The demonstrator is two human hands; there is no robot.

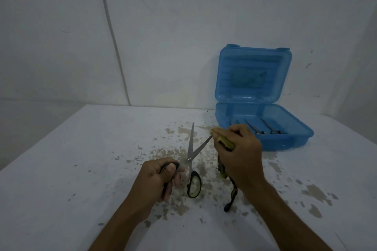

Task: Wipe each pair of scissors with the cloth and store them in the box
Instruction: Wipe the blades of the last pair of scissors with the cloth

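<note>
Left hand (161,177) grips open scissors (191,157) by one handle; right hand (238,153) pinches cloth (224,140) round a blade tip; box (265,128), open near the table's (61,169) far right corner, already holds several, so storing this pair remains.

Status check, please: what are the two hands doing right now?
Left hand grips one scissors handle, blades spread. Right hand pinches cloth on one blade tip. Blue box open behind, scissors already inside; nothing in the way.

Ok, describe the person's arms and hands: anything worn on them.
Both are bare. The left hand and right hand wear no gloves, and no rings, watch or bracelet show. Both forearms are uncovered all the way to the bottom edge of the picture, with no sleeve in view. No marks or tattoos can be made out on them.
</note>
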